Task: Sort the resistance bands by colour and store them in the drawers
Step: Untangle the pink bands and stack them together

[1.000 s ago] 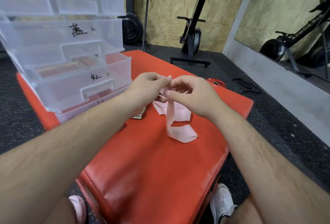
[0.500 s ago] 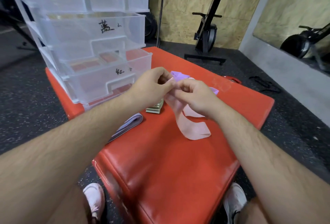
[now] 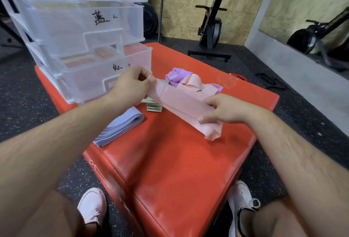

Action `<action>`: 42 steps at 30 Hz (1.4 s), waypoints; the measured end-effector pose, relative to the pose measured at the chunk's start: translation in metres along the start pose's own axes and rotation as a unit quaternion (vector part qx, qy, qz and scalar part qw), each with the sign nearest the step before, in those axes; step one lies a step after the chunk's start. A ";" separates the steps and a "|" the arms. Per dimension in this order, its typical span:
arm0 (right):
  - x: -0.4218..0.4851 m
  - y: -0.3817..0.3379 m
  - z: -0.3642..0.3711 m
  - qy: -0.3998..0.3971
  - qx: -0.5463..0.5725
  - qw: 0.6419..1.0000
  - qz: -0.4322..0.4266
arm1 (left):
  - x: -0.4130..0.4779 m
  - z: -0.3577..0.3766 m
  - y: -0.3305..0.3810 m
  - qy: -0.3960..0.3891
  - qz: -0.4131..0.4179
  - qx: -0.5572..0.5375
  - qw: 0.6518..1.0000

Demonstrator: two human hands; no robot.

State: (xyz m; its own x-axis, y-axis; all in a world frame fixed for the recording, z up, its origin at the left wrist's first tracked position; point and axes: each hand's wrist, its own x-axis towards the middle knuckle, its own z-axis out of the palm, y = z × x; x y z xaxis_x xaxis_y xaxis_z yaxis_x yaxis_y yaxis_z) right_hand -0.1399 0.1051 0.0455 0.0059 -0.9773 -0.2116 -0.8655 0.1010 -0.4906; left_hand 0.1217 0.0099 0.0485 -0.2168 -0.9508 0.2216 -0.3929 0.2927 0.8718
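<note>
Pinching a flat pink rubber band (image 3: 181, 101) between left hand (image 3: 130, 87) and right hand (image 3: 224, 108), folded red bands (image 3: 79, 61) already stored, crumpled purple bands (image 3: 174, 75) left.

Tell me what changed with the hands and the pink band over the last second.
The left hand and right hand drew apart, pulling the pink band, which had dangled in a loop, out flat between them. Both kept their grip. The folded lilac band, the green stack and the drawers stayed put.
</note>
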 end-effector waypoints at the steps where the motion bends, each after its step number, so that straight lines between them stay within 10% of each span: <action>1: -0.003 0.008 -0.002 0.003 -0.019 1.000 0.014 | 0.000 0.001 -0.005 0.001 -0.006 0.009 1.000; 17: -0.033 0.110 0.002 0.062 0.232 0.963 0.119 | -0.030 0.044 -0.067 -0.052 -0.063 0.087 0.993; 27: -0.022 0.111 0.011 0.188 0.124 0.961 0.163 | -0.033 0.053 -0.078 -0.108 -0.030 0.158 0.981; 42: -0.027 0.108 0.042 0.152 -0.121 0.972 0.131 | -0.039 0.053 -0.078 -0.163 0.146 0.313 0.924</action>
State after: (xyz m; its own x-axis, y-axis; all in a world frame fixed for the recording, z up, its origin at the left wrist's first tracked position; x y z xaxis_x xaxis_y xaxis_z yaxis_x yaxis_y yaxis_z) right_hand -0.2127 0.1503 -0.0372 -0.3471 -0.9375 -0.0251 -0.9101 0.3432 -0.2321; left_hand 0.1138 0.0296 -0.0511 -0.6123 -0.7711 0.1747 -0.6932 0.6298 0.3504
